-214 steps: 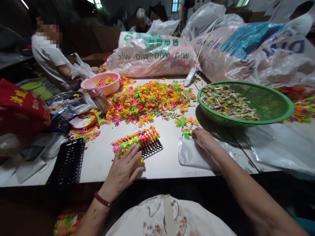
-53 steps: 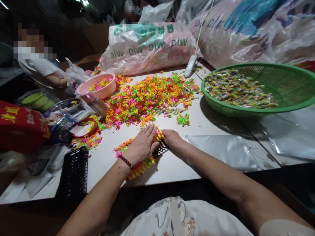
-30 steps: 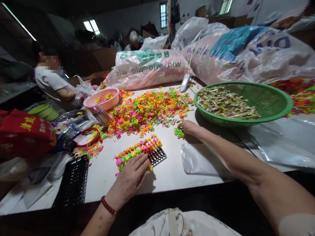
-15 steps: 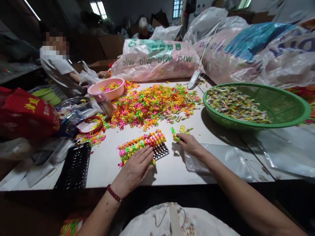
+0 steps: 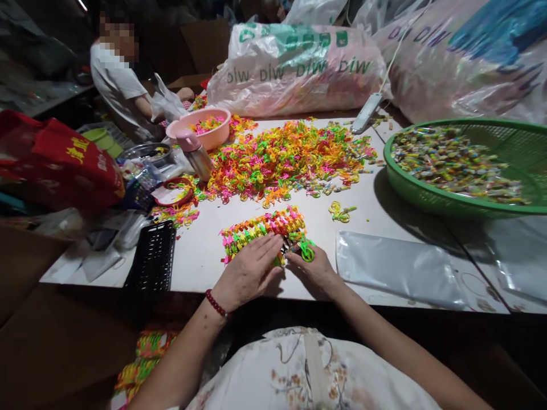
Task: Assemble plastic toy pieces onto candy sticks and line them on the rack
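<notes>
My left hand (image 5: 249, 271) lies flat, fingers stretched, on a black grid rack filled with rows of small neon plastic pieces (image 5: 260, 228). My right hand (image 5: 313, 270) is beside it at the rack's right end, pinching a green plastic piece (image 5: 306, 249) between thumb and fingers. A big heap of loose neon plastic pieces (image 5: 286, 156) lies farther back on the white table (image 5: 200, 256). A few loose yellow and green pieces (image 5: 339, 210) sit to the right of the rack.
A green basket (image 5: 410, 188) of wrapped candies stands at right, clear plastic bags (image 5: 397, 267) in front of it. An empty black rack (image 5: 151, 259), a pink bowl (image 5: 205, 128), a bottle (image 5: 197, 155) and a red bag (image 5: 64, 165) are at left. Large sacks (image 5: 299, 68) line the back. Another person (image 5: 119, 85) sits far left.
My right hand has come back from the loose pieces to the rack's right end with a green piece. My left hand stays on the rack. The camera has tilted down.
</notes>
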Demonstrator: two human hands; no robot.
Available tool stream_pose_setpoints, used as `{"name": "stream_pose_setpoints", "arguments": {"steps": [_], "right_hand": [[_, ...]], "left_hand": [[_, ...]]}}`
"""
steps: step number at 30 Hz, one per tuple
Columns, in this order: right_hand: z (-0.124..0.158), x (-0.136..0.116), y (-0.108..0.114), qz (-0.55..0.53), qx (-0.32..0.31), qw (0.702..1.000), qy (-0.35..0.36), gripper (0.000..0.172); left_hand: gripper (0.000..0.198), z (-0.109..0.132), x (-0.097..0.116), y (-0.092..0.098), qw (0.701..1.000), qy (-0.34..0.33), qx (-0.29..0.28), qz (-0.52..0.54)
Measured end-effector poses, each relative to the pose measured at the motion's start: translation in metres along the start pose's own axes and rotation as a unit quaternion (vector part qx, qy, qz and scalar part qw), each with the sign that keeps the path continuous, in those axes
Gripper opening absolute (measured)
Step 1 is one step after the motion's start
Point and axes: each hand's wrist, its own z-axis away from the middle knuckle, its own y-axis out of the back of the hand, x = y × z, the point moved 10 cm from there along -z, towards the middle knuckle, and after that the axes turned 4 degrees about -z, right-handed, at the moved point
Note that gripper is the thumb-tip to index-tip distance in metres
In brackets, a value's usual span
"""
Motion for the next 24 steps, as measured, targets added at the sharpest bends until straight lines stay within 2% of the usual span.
{"name": "stream_pose_setpoints", "arguments": {"steps": [4, 7, 10, 18, 22, 24], "right_hand": [[-0.004, -0.018, -0.015, 0.155, -0.038, 0.983, 0.094, 0.022], [-0.005, -0.03, -0.025, 0.206, -0.077, 0.961, 0.166, 0.021], [-0.005, -0.034, -0.03, 0.237, -0.104, 0.945, 0.202, 0.016], [-0.008, -0.03, -0.04, 0.286, -0.181, 0.914, 0.223, 0.025], [-0.015, -0.026, -0.043, 0.277, -0.182, 0.916, 0.226, 0.04], [-0.018, -0.026, -0.042, 0.27, -0.172, 0.92, 0.224, 0.041]], "left_hand": [[0.056, -0.001, 0.0, 0.001, 1.0, 0.002, -0.009, 0.009], [0.056, -0.002, -0.001, 0.003, 1.0, 0.008, -0.009, 0.018], [0.058, -0.002, 0.0, 0.004, 1.0, 0.006, -0.005, 0.023], [0.057, -0.003, 0.0, 0.0, 1.0, 0.007, -0.022, 0.0], [0.058, -0.013, 0.009, -0.011, 0.997, -0.019, -0.057, -0.058], [0.059, -0.018, 0.01, -0.016, 0.994, -0.014, -0.069, -0.08]]}}
